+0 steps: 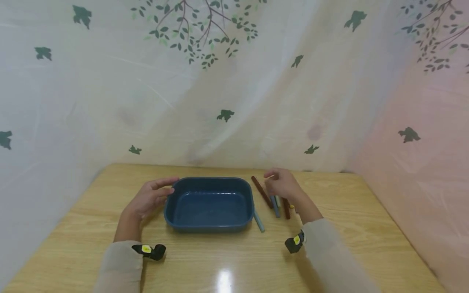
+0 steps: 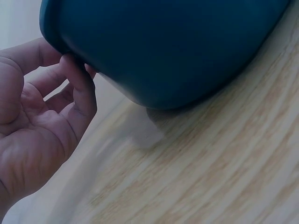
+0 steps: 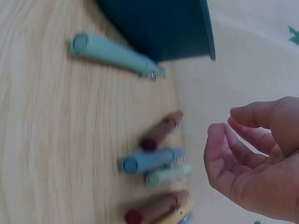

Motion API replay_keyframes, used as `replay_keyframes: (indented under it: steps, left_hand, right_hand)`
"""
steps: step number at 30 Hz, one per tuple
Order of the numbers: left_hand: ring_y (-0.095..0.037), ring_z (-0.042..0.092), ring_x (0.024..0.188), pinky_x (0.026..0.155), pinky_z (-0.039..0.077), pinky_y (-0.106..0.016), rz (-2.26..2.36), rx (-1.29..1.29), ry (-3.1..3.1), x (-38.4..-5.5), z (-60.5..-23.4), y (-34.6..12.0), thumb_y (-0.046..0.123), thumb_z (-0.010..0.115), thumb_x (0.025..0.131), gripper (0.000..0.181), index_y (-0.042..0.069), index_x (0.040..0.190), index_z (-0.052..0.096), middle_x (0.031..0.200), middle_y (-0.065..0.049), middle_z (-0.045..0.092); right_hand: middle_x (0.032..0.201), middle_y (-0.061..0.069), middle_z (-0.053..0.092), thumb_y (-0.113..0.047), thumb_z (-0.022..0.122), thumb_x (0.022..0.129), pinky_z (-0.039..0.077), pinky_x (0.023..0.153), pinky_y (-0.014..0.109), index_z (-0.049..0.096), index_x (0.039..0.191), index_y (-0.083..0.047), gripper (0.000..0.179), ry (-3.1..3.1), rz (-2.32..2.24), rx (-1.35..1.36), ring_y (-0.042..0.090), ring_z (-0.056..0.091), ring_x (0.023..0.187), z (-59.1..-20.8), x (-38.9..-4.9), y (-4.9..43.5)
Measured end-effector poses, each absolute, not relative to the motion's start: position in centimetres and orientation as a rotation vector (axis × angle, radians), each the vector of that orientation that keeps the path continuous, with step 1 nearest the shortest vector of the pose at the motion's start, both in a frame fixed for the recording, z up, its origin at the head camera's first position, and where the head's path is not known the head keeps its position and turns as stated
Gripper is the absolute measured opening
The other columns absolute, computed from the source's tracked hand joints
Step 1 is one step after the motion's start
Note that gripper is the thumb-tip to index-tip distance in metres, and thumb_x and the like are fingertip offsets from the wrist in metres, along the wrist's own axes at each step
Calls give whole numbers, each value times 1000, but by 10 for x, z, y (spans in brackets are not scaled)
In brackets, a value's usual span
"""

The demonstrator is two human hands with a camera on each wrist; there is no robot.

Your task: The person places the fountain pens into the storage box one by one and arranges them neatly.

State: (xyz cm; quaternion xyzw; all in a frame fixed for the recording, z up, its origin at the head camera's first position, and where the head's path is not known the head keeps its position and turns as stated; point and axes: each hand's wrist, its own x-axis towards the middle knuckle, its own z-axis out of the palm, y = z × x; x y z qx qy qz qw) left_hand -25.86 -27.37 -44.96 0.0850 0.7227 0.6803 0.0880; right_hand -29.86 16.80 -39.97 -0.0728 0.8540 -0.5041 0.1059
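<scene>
Tub point(image 1: 210, 228) on a table point(image 1: 190, 264): left hand point(image 1: 148, 199) at its left end, pens point(image 1: 259, 221) and right hand point(image 1: 282, 184) to its right, a cloth point(image 1: 256, 89) behind it.

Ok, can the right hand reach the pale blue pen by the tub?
Probably yes: the right hand looks empty, the pen lies nearby beside the tub, and nothing seems to lie on top of it.

The left hand point(image 1: 151, 198) pinched, forearm point(image 1: 127, 229) reaching forward; the right hand point(image 1: 285, 185) hovered with fingers point(image 3: 216, 154) loosely curved.
</scene>
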Motion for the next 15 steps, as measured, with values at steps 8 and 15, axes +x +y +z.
replay_keyframes:
  steps: [8,15]
  left_hand:
    - [-6,61,117,95,53,-24,2038,242,2142,-259,-452,-275,13,65,101,54,-5,149,47,145,-4,55]
    - [-6,59,120,95,52,-23,2031,249,2144,-259,-451,-275,15,66,102,55,-3,150,47,149,-7,51]
  right_hand:
    - [128,27,61,-12,56,104,58,90,45,53,139,4,38,2548,-1421,-136,38,64,109,-402,-306,205]
    - [129,29,59,-9,53,102,59,86,44,53,137,6,39,2597,-1339,-83,34,65,105,-408,-309,234]
